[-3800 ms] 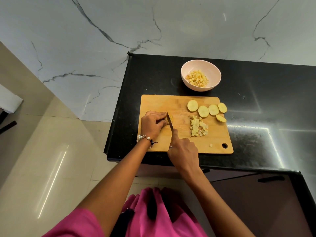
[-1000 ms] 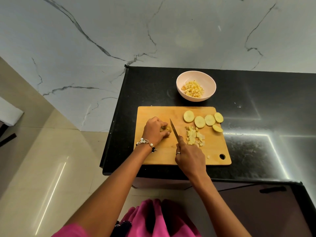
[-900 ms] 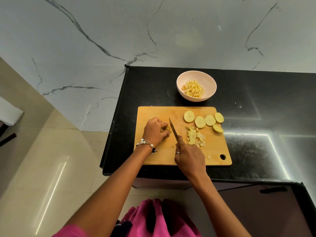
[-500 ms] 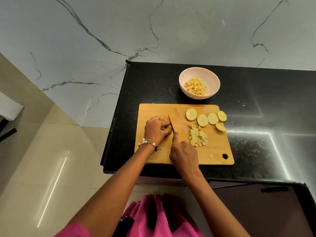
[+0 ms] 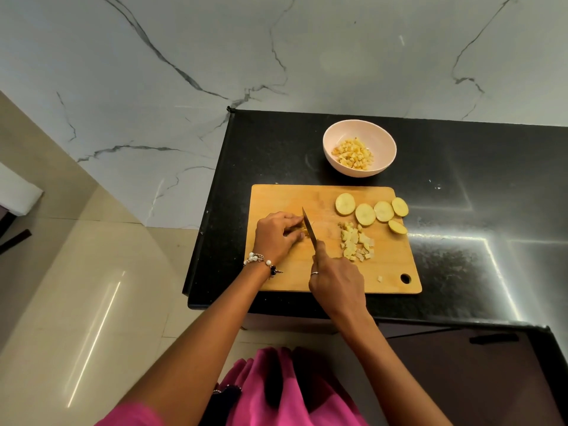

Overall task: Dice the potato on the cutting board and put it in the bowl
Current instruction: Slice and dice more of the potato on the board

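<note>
A wooden cutting board (image 5: 390,272) lies on the black counter. My left hand (image 5: 276,236) curls over a small potato piece (image 5: 304,231) at the board's left middle, mostly hiding it. My right hand (image 5: 336,279) grips a knife (image 5: 309,229) by the handle, its blade standing right against the left fingertips on the potato piece. A heap of diced potato (image 5: 356,244) lies in the board's middle. Several round potato slices (image 5: 373,212) lie along the far right of the board. The pale bowl (image 5: 381,139) behind the board holds diced potato.
The black counter (image 5: 476,210) stretches right of the board, with its left edge close to the board. A marble wall rises behind. One stray dice piece (image 5: 380,278) lies near the board's hanging hole. Tiled floor lies to the left.
The knife blade has come left from beside the diced heap to sit against my left fingertips on the potato piece. The diced heap and the slices have stayed put.
</note>
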A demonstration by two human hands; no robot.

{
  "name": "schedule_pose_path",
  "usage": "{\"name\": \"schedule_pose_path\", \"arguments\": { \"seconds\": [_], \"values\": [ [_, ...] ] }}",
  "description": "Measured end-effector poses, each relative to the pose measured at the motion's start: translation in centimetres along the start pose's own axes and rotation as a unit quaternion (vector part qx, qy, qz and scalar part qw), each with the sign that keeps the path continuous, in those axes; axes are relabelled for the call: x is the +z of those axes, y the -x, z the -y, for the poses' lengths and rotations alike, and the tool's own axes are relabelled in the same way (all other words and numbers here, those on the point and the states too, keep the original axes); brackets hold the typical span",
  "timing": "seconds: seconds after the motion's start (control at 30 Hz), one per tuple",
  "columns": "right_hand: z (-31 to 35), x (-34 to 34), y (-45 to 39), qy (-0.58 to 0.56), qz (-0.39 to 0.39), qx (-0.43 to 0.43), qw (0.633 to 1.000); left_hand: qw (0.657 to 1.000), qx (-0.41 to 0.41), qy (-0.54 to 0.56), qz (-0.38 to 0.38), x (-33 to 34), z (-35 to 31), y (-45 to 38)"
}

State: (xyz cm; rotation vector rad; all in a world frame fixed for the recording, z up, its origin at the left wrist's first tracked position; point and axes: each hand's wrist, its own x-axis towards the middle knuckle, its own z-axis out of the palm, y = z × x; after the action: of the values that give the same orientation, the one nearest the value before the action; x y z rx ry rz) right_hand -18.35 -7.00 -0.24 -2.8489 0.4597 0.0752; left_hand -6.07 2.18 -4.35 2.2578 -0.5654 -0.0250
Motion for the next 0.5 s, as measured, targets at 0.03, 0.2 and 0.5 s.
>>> {"name": "schedule_pose_path", "arguments": {
  "seconds": [0.03, 0.2, 0.5],
  "values": [
    [0.1, 0.1, -0.2, 0.006, 0.0, -0.003, 1.0, 1.0, 0.004, 0.002, -0.007, 0.0, 0.0, 0.1],
    [1.1, 0.6, -0.8, 0.063, -0.002, -0.022, 0.998, 0.999, 0.023, 0.012, -0.037, 0.3, 0.3, 0.3],
    [0.1, 1.4, 2.7, 0.058, 0.052, -0.024, 0.997, 0.997, 0.032, 0.029, -0.064, 0.9, 0.5, 0.4]
  ]
}}
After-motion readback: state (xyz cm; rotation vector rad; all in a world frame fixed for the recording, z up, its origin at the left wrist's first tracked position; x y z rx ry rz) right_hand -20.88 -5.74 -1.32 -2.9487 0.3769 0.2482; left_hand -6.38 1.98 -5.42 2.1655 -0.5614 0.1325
